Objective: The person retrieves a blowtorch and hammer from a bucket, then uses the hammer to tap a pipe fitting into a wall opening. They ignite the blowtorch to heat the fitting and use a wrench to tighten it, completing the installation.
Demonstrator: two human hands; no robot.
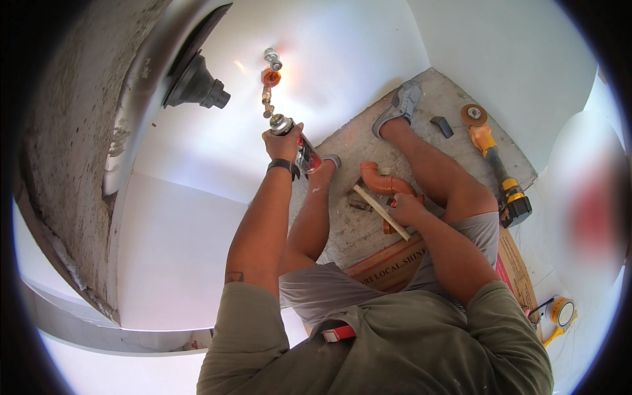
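My left hand (284, 139) is wrapped round a red and black canister (307, 156), held tilted in front of the wall. Brass-coloured metal parts (266, 100) rise from near the canister's silver top toward an orange pipe end (270, 78) in the wall. A warm glow lights the wall around that pipe end. My right hand (409, 209) is closed near my knee, with a small red and black object (392, 203) showing at its fingers. Against that hand lies a pale flat strip (382, 212). Close by is a curved orange pipe (378, 181).
A chrome tap (272, 59) sticks out of the wall above the pipe end. At left hangs a basin with a dark grey drain fitting (201, 85). A yellow and black power grinder (494, 158) and a dark block (442, 126) lie on the right. Tape roll (563, 311) and cardboard (388, 263) lie nearer.
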